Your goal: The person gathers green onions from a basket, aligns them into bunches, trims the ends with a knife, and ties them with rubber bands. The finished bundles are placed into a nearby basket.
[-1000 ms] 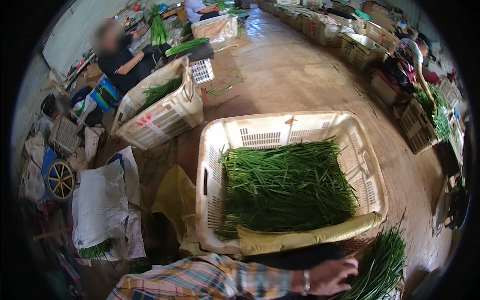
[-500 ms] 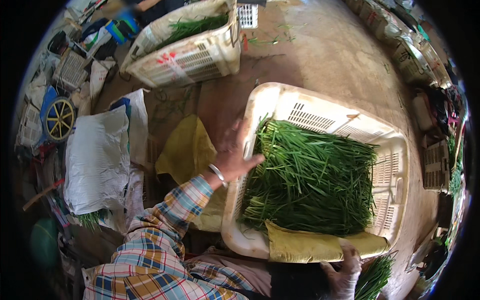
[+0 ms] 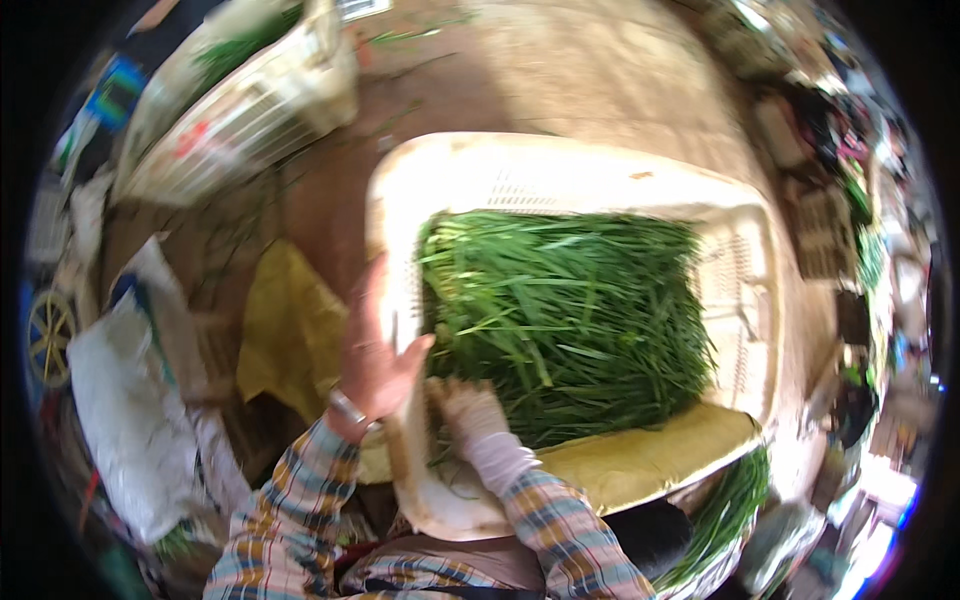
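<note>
Green leaves (image 3: 570,310) lie left-to-right in the white crate (image 3: 425,490), pale ends (image 3: 440,252) leftward, near the right hand (image 3: 470,412), whose blurred grip I cannot tell; the left hand (image 3: 376,368), beside them, spreads its thumb.

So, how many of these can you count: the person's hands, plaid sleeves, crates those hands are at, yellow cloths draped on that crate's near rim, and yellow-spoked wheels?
Left hand and right hand: 2
Left sleeve and right sleeve, plaid: 2
White crate: 1
Yellow cloth: 1
Yellow-spoked wheel: 1
Total: 7
</note>
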`<state>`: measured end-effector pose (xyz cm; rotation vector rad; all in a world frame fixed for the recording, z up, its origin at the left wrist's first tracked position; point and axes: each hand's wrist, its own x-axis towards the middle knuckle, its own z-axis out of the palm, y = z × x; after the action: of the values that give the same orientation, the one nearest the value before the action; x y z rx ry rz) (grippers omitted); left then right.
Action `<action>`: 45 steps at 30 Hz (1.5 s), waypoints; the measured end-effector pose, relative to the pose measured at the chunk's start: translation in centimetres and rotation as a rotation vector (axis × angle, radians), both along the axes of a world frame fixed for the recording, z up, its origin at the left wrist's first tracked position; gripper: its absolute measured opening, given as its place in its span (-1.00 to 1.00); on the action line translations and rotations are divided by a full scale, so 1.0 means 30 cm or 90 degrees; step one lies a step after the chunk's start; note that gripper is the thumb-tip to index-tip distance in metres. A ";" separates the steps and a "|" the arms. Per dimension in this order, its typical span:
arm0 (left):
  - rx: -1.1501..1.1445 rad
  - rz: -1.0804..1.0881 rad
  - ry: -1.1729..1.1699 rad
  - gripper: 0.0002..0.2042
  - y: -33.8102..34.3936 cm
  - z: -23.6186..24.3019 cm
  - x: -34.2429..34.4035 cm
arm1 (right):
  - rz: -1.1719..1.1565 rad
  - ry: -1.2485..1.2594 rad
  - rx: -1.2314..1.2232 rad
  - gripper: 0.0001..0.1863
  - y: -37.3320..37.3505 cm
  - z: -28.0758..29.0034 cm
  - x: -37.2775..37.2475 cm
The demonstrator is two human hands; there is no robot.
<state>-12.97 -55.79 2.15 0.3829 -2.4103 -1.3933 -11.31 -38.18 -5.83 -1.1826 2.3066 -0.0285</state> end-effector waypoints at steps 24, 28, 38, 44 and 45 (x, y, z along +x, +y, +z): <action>-0.007 -0.028 -0.061 -0.04 0.067 0.085 -0.008 | 0.032 -0.209 0.002 -0.70 0.082 0.116 -0.016; 0.015 -0.022 -0.074 -0.03 0.072 0.093 -0.006 | -0.031 -0.077 -0.022 -0.71 0.023 -0.004 0.051; -0.196 0.006 -0.075 -0.14 0.047 0.074 -0.015 | -0.612 -0.365 -0.659 -0.64 0.467 0.195 -0.289; -0.204 0.029 -0.093 -0.18 0.026 0.078 0.004 | -0.734 -0.597 -0.736 -0.67 0.622 0.183 -0.346; -0.217 0.032 -0.094 -0.19 0.025 0.078 0.004 | -0.744 -0.601 -0.746 -0.68 0.623 0.166 -0.349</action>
<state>-12.85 -55.04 4.50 0.4673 -2.6735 -0.9373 -21.78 -19.48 -0.85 0.1129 1.6136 -2.0087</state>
